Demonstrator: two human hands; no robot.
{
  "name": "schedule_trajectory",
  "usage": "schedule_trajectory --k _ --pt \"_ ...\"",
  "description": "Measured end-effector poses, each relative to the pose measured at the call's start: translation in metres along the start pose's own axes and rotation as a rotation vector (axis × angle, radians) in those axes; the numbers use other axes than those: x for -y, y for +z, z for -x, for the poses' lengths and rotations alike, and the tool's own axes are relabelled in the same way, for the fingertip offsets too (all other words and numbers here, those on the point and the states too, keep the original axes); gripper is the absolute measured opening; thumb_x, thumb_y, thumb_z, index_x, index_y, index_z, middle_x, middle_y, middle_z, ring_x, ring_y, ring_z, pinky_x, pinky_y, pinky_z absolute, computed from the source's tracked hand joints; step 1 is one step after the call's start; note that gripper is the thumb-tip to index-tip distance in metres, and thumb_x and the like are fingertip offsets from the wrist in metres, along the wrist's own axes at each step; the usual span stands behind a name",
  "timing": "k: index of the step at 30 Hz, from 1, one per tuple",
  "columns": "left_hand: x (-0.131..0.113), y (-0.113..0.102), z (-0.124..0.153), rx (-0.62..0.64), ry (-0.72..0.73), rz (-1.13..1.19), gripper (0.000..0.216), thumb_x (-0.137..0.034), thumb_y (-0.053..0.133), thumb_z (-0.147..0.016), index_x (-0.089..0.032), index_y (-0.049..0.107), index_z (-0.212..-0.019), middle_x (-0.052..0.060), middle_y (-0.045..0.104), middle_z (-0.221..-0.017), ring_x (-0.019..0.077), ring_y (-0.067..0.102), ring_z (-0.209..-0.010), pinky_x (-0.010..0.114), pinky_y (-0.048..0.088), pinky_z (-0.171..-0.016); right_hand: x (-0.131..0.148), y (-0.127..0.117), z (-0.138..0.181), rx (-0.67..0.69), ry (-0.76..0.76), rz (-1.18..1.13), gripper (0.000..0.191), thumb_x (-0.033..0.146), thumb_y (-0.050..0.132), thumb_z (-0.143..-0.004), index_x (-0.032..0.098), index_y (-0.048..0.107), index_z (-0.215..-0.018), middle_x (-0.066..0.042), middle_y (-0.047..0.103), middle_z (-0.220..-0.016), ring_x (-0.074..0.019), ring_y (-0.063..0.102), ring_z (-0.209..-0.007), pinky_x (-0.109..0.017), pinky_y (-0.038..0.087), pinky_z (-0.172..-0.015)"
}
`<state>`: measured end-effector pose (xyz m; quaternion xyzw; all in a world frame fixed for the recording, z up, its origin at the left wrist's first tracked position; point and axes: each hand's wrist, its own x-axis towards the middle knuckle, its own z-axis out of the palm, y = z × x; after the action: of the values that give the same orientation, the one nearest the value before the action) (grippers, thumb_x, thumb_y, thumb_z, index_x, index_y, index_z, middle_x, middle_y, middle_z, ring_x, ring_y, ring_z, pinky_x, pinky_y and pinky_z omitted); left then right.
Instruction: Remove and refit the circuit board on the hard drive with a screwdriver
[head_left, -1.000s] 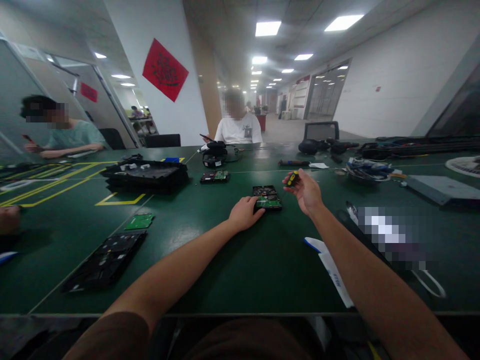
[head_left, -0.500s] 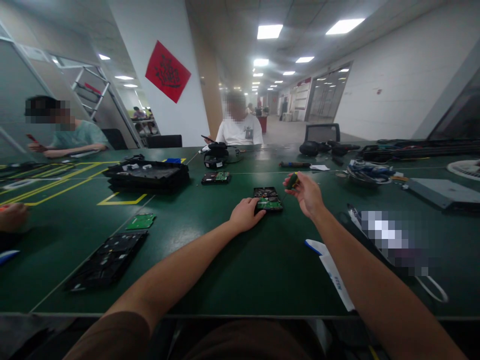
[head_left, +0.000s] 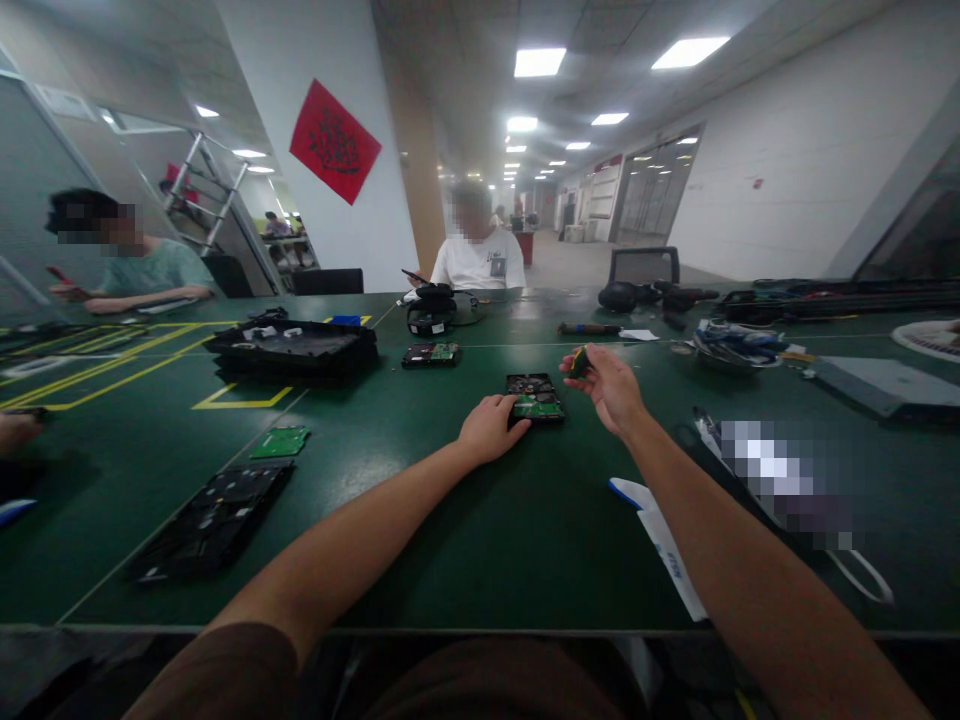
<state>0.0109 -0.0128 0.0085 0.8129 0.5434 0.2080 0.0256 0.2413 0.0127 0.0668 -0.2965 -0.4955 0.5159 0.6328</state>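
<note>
Before you in the head view, a hard drive with a green board on its near half lies flat on the dark green counter. Your left hand grasps the drive's left side, fingers on top and thumb by its near edge. Your right hand, raised just to the right of the drive, grips a yellow-and-dark handle in closed fingers; you cannot tell whether its tip touches the drive. Beyond the drive to its left you have a second drive, and farther left of the drive sit black trays. Left of the drive and nearer you lie a loose green circuit board and a black casing. Beyond the drive to its right is a dark-handled tool; well to its right are bundled cables and a silver box. Across the counter, beyond the drive, sits a person in a white shirt.
</note>
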Motion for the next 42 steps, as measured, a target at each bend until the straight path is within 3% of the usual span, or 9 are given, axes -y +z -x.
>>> schedule_trajectory --k 4,10,17,24,34,42 --pt "0.0011 0.0017 0.0000 -0.007 0.000 -0.002 0.056 -0.052 0.057 -0.099 -0.019 0.055 -0.143 0.013 0.065 -0.135 0.0306 0.057 -0.128 0.042 0.048 -0.108 0.0000 -0.0025 -0.0014 0.011 0.027 -0.030 0.037 0.058 0.077 -0.083 0.024 0.070 -0.094 -0.005 0.077 -0.095 -0.0215 0.074 -0.089 -0.032 0.064 -0.068" --pt "0.0024 0.0023 -0.0003 -0.008 0.010 0.000 0.057 -0.054 0.055 -0.099 -0.018 0.054 -0.144 0.013 0.064 -0.136 0.0309 0.057 -0.127 0.042 0.049 -0.108 -0.0001 -0.0028 -0.0023 -0.019 -0.019 0.043 0.036 0.052 0.084 -0.077 0.026 0.073 -0.099 0.000 0.073 -0.088 -0.0161 0.070 -0.083 -0.023 0.058 -0.058" --pt "0.0022 0.0023 -0.0005 -0.007 0.005 0.008 0.056 -0.053 0.057 -0.099 -0.019 0.055 -0.144 0.013 0.065 -0.135 0.0306 0.057 -0.128 0.042 0.049 -0.108 0.0005 -0.0034 -0.0017 0.000 0.019 -0.037 0.036 0.057 0.075 -0.086 0.023 0.073 -0.099 -0.005 0.076 -0.095 -0.0196 0.074 -0.092 -0.029 0.064 -0.073" --pt "0.0027 0.0028 -0.0006 -0.009 0.001 0.013 0.056 -0.054 0.057 -0.099 -0.020 0.055 -0.143 0.013 0.065 -0.135 0.0305 0.057 -0.128 0.042 0.049 -0.108 0.0005 -0.0029 -0.0020 -0.044 -0.029 0.040 0.033 0.050 0.082 -0.079 0.026 0.073 -0.099 0.001 0.072 -0.088 -0.0163 0.071 -0.084 -0.022 0.058 -0.057" --pt "0.0013 0.0026 -0.0010 -0.003 -0.001 -0.001 0.056 -0.053 0.057 -0.098 -0.019 0.055 -0.143 0.013 0.065 -0.136 0.0306 0.057 -0.129 0.042 0.048 -0.109 -0.0006 -0.0061 -0.0032 -0.031 0.023 -0.024 0.039 0.059 0.074 -0.083 0.024 0.069 -0.099 -0.004 0.076 -0.093 -0.0195 0.075 -0.087 -0.027 0.062 -0.064" --pt "0.0024 0.0032 -0.0010 -0.009 0.004 0.003 0.057 -0.054 0.056 -0.099 -0.019 0.055 -0.144 0.013 0.065 -0.134 0.0310 0.057 -0.128 0.042 0.048 -0.108 0.0001 -0.0009 -0.0020 -0.099 -0.075 0.051 0.031 0.049 0.084 -0.077 0.026 0.072 -0.093 0.001 0.072 -0.089 -0.0155 0.070 -0.084 -0.021 0.056 -0.057"
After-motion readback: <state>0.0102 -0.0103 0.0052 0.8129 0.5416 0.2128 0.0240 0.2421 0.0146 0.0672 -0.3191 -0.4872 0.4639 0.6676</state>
